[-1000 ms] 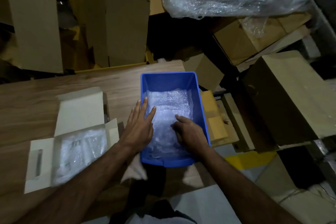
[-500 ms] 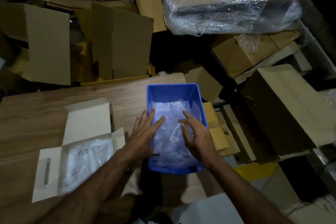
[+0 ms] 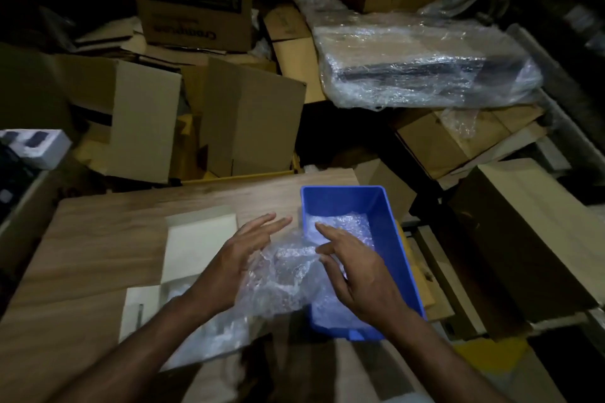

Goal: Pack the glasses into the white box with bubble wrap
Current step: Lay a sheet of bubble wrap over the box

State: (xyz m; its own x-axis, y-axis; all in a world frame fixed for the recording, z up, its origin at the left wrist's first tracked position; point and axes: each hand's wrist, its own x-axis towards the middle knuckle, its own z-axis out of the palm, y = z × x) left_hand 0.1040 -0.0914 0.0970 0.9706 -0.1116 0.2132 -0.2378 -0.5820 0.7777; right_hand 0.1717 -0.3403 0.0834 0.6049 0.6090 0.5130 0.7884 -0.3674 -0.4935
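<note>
An open white box point(image 3: 200, 240) lies on the wooden table point(image 3: 98, 249), its lid flap folded back. Bubble wrap fills its inside point(image 3: 178, 293); I cannot make out glasses there. To its right stands a blue bin point(image 3: 388, 226) with more bubble wrap point(image 3: 343, 224) in it. A crumpled sheet of bubble wrap point(image 3: 284, 275) hangs between my hands, raised over the bin's left rim. My left hand point(image 3: 240, 260) holds its left side, fingers stretched out, thumb hidden behind the sheet. My right hand point(image 3: 358, 275) grips its right side, index finger pointing forward.
Piles of brown cardboard boxes point(image 3: 248, 121) crowd the space behind and to the right of the table. A large parcel in clear film point(image 3: 422, 65) lies at the back right. A small white box point(image 3: 42, 147) sits at the far left. The bin stands at the table's right edge.
Both hands were pressing on the wrap inside the bin; now they have lifted a sheet up and left, over the bin's rim. The view has tilted upward.
</note>
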